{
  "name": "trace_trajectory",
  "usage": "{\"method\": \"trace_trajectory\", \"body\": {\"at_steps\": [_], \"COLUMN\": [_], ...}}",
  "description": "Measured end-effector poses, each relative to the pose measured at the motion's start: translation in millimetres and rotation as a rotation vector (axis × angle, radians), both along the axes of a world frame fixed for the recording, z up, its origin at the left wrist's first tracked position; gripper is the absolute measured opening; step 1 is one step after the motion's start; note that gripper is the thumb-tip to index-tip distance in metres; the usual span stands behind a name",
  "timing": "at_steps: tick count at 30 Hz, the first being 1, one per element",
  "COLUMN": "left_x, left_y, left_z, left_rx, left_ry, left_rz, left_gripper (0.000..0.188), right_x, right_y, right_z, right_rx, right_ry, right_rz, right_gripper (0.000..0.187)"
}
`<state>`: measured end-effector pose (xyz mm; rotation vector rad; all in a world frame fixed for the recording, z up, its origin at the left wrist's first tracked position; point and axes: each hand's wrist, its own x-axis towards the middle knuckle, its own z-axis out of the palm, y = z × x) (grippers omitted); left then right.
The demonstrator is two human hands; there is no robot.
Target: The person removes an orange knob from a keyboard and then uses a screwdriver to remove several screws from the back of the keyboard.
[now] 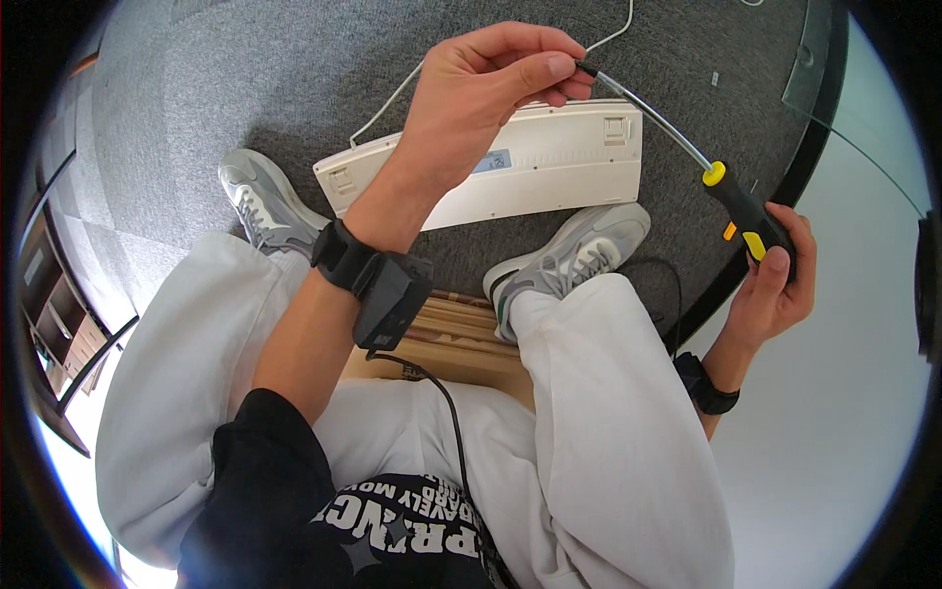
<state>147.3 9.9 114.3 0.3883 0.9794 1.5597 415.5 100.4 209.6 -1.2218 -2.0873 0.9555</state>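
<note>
My right hand [778,280] is closed around the black and yellow handle of a screwdriver [655,120], whose long metal shaft points up and to the left. At the other end, my left hand [491,79] pinches the dark tip between thumb and fingers. Whether a small screw sits there too, I cannot tell. Below my left hand a white keyboard [559,157] lies face down on the carpet, its screw holes, corner feet and a label showing. Part of it is hidden by my left hand and forearm.
A white cable [388,110] runs from the keyboard's far edge. Beside the screwdriver handle lies a small orange object [729,231]; a tiny light piece [714,79] is farther off. My shoes [579,250] flank the keyboard's near side. A white surface [844,373] borders the carpet [294,59] on the right.
</note>
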Motion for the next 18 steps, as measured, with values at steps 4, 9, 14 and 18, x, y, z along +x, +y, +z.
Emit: {"method": "trace_trajectory", "body": {"at_steps": [4, 9, 14, 18], "left_x": [-0.8, -2.1, -3.2, -6.2], "left_y": [-0.6, -0.3, -2.4, -2.2], "left_z": [2.6, 2.2, 2.6, 1.9], "left_rx": [0.017, 0.037, 0.027, 0.079], "left_ry": [0.057, 0.117, 0.183, 0.19], "left_rz": [-0.024, -0.052, -0.064, -0.051], "left_gripper": [0.017, 0.017, 0.017, 0.017], "right_x": [2.6, 5.0, 5.5, 8.0], "right_y": [-1.6, -0.7, -0.6, 1.2], "right_z": [0.6, 2.1, 4.0, 3.9], "right_rx": [0.001, 0.027, 0.051, 0.004], "right_ry": [-0.011, -0.019, -0.04, -0.051], "right_rz": [-0.025, -0.028, -0.015, -0.002], "right_gripper": [0.038, 0.039, 0.039, 0.039]}}
